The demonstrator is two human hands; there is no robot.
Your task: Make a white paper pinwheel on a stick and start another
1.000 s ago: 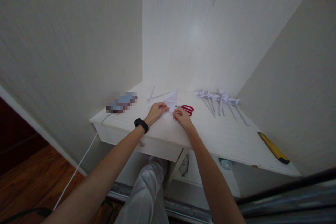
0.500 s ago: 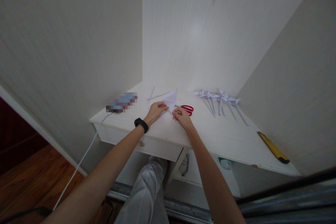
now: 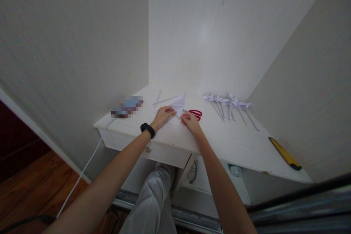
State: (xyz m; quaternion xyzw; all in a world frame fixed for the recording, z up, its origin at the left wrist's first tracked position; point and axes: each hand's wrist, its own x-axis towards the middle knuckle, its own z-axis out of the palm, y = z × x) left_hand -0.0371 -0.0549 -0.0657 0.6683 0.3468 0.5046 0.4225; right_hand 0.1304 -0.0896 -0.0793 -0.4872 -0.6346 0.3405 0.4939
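Note:
Between my hands is a folded piece of white paper [image 3: 180, 103], its pointed corner upward, just above the desk. My left hand [image 3: 165, 114], with a black band on the wrist, pinches the paper's lower left edge. At the paper's bottom tip, the fingers of my right hand [image 3: 188, 120] are closed together on a corner of it. Red-handled scissors [image 3: 195, 112] lie right behind my right hand, partly covered by it. Thin white paper sticks [image 3: 164, 101] rest on the desk to the left of the paper.
Several white paper pinwheels on sticks [image 3: 231, 101] lie at the back right of the white desk [image 3: 219, 139]. A yellow and black tool [image 3: 285, 153] lies by the right wall. At the left, a blurred-out device [image 3: 127, 106] has a white cable [image 3: 90, 161] hanging off the edge.
Almost nothing differs. Both hands stay on the folded paper, with only a very slight shift of the fingers at its lower tip.

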